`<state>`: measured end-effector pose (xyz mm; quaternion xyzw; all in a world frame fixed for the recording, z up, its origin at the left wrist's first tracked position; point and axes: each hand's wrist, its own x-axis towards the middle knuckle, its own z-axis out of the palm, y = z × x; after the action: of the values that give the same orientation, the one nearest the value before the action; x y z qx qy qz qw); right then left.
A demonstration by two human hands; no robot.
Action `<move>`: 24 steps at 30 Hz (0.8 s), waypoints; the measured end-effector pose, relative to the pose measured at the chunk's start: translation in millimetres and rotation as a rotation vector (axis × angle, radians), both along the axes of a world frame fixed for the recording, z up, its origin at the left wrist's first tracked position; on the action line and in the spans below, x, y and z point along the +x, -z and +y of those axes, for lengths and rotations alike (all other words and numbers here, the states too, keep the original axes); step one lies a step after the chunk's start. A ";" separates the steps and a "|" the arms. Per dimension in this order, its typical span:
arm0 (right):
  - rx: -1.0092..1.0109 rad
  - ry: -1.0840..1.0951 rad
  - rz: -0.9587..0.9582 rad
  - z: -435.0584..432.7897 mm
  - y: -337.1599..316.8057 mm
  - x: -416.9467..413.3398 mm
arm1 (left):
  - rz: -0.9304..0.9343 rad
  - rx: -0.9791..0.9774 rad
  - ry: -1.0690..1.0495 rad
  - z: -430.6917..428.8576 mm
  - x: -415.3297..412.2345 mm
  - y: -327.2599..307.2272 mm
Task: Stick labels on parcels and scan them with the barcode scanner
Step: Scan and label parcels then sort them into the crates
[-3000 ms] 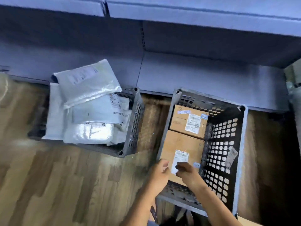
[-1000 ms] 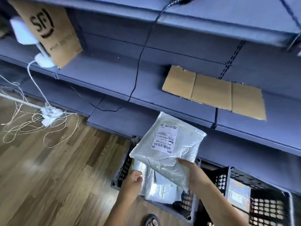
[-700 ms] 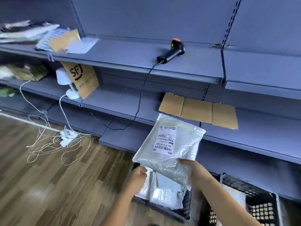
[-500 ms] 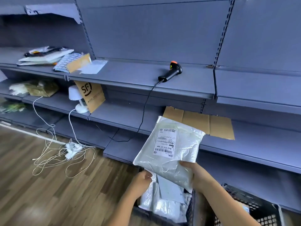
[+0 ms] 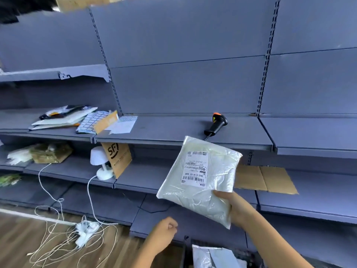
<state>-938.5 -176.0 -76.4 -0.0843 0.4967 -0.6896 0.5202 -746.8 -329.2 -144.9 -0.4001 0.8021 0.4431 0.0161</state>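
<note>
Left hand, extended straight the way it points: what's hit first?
Probably the lower edge of the white plastic parcel in the right hand; left hand aims up-right toward it, depth unclear.

Looking like parcel sorting room in shop or storeroom. Long blue-grey metal shelves [image 5: 173,130] running along wall. Barcode scanner [image 5: 217,124] lying on shelf. Label sheets [image 5: 92,120] and papers piling up at left. Brown mailing envelope [image 5: 117,157] leaning under shelf. White parcel bag [image 5: 201,192] carrying printed barcode label [image 5: 195,167]. More bags [image 5: 212,256] lying below.
</note>
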 end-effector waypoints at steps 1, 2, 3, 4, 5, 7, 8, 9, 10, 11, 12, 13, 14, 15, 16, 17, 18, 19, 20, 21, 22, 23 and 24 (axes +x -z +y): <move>-0.023 0.002 0.003 -12.4 -4.8 5.5 | 0.004 -0.006 -0.006 -14.2 4.6 -1.4; -0.039 0.003 0.002 -24.6 -7.9 10.4 | 0.005 -0.012 0.000 -27.3 9.0 -2.7; -0.054 -0.001 0.000 -34.1 -10.5 14.2 | 0.000 -0.018 0.010 -37.3 11.7 -4.5; -0.062 -0.001 0.004 -45.2 -11.8 17.0 | 0.000 -0.023 0.019 -48.0 15.0 -6.3; -0.068 0.000 0.010 -55.0 -13.2 19.0 | 0.005 -0.025 0.021 -57.2 17.5 -7.9; -0.087 0.000 0.031 -74.1 -16.6 19.2 | 0.018 -0.030 0.033 -76.5 19.4 -10.1; -0.101 -0.001 0.041 -79.7 -17.6 17.8 | 0.014 -0.032 0.039 -82.3 18.8 -11.2; -0.119 -0.006 0.048 -87.6 -20.1 15.9 | 0.007 -0.026 0.037 -91.2 17.0 -12.9; -0.133 -0.012 0.047 -95.6 -23.0 13.6 | 0.004 -0.022 0.035 -101.2 15.3 -13.7; -0.136 -0.015 0.048 -103.5 -26.5 9.6 | 0.007 -0.018 0.029 -110.7 11.7 -15.7; -0.135 -0.014 0.062 -111.7 -30.0 3.3 | 0.023 -0.020 0.020 -121.2 6.2 -18.2; -0.132 -0.011 0.086 -118.7 -33.2 -3.3 | 0.042 -0.025 0.004 -130.0 0.4 -22.2; -0.135 -0.010 0.113 -127.1 -36.7 -12.1 | 0.064 -0.027 -0.015 -139.1 -7.0 -26.2; -0.137 -0.011 0.131 -133.9 -40.1 -21.1 | 0.083 -0.019 -0.042 -146.1 -14.4 -29.7; -0.134 -0.012 0.135 -141.6 -43.7 -31.4 | 0.098 -0.017 -0.061 -153.1 -22.2 -34.9; -0.126 -0.008 0.138 -149.2 -47.9 -41.3 | 0.109 -0.015 -0.072 -160.6 -29.6 -40.7; -0.116 -0.001 0.146 -155.3 -51.7 -49.9 | 0.113 -0.014 -0.072 -167.8 -35.8 -45.7; -0.114 0.011 0.159 -163.1 -56.2 -60.7 | 0.128 -0.017 -0.075 -178.5 -45.2 -51.5; -0.122 0.021 0.171 -170.3 -60.1 -70.8 | 0.146 -0.026 -0.082 -190.1 -54.1 -57.7; -0.132 0.022 0.184 -177.8 -63.7 -81.5 | 0.174 -0.026 -0.095 -201.3 -63.8 -63.1; -0.145 0.015 0.191 -185.7 -66.8 -92.3 | 0.215 -0.017 -0.116 -212.1 -73.2 -68.9; -0.150 0.011 0.191 -192.0 -69.5 -100.4 | 0.255 0.000 -0.150 -220.1 -80.5 -75.9; -0.145 0.016 0.185 -200.0 -71.5 -108.9 | 0.299 0.019 -0.189 -229.0 -88.2 -80.9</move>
<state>-1047.4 -376.0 -5.0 -0.1812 0.4919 -0.7172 0.4592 -835.0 -558.2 -63.9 -0.4033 0.7501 0.5046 -0.1414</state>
